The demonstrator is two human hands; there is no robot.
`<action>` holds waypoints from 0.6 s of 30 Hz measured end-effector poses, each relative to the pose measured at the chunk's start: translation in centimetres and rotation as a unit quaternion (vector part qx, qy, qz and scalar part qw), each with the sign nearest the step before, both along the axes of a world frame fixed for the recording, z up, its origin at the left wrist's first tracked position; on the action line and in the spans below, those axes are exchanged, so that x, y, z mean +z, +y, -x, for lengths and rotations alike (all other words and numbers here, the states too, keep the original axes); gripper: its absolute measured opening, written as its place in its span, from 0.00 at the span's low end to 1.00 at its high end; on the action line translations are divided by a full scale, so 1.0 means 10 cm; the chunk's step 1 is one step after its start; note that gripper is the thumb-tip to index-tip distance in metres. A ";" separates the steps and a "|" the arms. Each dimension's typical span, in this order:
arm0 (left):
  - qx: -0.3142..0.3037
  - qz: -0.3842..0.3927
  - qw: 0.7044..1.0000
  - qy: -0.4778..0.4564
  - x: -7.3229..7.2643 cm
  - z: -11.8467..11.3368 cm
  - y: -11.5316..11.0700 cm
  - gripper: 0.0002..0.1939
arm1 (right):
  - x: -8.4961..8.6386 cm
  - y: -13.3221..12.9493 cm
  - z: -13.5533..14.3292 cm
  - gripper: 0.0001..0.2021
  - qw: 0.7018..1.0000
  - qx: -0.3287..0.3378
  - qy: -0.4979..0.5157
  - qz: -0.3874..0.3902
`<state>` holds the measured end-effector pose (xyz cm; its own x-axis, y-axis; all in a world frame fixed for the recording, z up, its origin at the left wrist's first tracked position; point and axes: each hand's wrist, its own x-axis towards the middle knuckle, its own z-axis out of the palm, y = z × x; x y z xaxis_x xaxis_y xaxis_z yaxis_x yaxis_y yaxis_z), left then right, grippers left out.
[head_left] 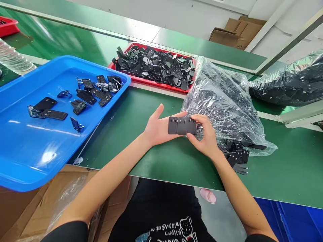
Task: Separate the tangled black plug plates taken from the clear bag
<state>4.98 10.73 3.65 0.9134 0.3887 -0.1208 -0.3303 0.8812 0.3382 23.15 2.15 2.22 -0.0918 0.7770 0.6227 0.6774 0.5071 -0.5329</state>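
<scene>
Several flat black plastic pieces (177, 125) lie side by side in a row across my left hand (158, 126), which is palm up with its thumb stretched out. At the row's right end my right hand (205, 136) pinches the last piece between thumb and fingers. Small prongs or slots show along the row's upper edge. Just right of my right hand, loose black pieces (237, 156) spill from the mouth of a clear plastic bag (227, 101) full of similar parts.
A blue tray (15, 168) with black assemblies (52, 114) stands at the left. Behind my hands is a red tray (151, 81) heaped with black parts. Another filled bag (287, 84) lies at the right. The green table's (166, 168) front edge is near my body.
</scene>
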 end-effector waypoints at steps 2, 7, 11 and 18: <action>-0.007 0.001 1.000 0.003 -0.02 0.00 -0.01 0.42 | -0.01 0.00 0.02 0.20 1.000 -0.007 0.013 0.005; -0.018 0.003 1.000 0.010 -0.06 -0.01 -0.01 0.42 | -0.06 0.00 0.06 0.14 0.997 0.000 0.069 0.024; -0.017 0.006 1.000 0.002 -0.07 -0.01 -0.01 0.42 | -0.08 0.00 0.07 0.13 0.994 0.007 0.103 0.039; -0.018 0.018 0.999 0.026 -0.10 -0.06 -0.05 0.41 | -0.10 0.01 0.07 0.03 0.988 -0.072 0.115 0.074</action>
